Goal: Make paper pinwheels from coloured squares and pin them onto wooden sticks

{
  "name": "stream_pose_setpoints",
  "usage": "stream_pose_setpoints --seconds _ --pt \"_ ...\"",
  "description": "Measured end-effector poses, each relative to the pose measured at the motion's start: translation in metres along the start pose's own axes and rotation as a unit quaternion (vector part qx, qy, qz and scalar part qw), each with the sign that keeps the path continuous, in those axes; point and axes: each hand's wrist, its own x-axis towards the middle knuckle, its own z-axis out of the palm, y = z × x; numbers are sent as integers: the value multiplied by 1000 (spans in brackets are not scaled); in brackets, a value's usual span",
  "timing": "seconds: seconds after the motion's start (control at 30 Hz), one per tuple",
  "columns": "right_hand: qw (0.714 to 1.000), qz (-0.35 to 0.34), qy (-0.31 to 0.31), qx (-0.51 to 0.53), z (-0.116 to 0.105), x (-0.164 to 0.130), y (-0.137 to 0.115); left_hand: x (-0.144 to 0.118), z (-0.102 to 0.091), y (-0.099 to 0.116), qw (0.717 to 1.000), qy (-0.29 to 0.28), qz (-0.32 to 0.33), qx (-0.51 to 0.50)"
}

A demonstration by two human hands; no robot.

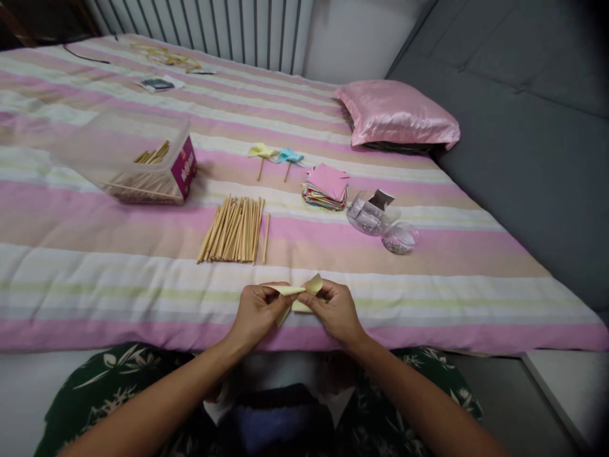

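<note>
We find both hands at the near edge of the pink-striped bed [95,266], the left hand [257,312] and right hand [335,311] each pinching the small folded yellow paper square [299,293] between closed fingers. We judge a fold is in progress. Beyond lie the bundle of wooden sticks [233,230] and two finished paper pinwheels [273,155]. Next calls for a firm crease.

A striped pink bed [95,254] fills the room — white radiator [204,28] behind it, grey sofa [523,127] beside it.
</note>
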Motion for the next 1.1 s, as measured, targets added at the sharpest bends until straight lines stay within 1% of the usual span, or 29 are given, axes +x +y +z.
stream_pose_setpoints --seconds 0.13,0.33,0.5,0.6,0.8,0.87,0.93,1.03,1.1 --pt "1000 16 -5 15 -1 2 1 2 -1 0 1000 -3 -11 10" --pt "1000 2 -5 -7 -1 1 2 1 -1 -1 1000 12 -6 26" --pt "1000 6 1 -6 -1 2 5 0 -1 1 1000 -19 -1 5" --pt "1000 5 6 -11 -1 2 5 0 -1 2 1000 -20 1 -3" --pt "1000 -2 1 -29 -1 1 2 1 0 4 995 -62 -26 -67" --pt "1000 5 -4 -7 -1 1 1 1 1 7 992 -68 -39 -100" --pt "998 34 -20 52 -2 2 -2 2 2 9 988 -69 -61 -121" --pt "983 96 -40 154 -4 3 -8 3 3 12 986 -64 -100 -117" --pt "974 119 -44 185 -5 3 -12 3 3 13 985 -63 -113 -113"
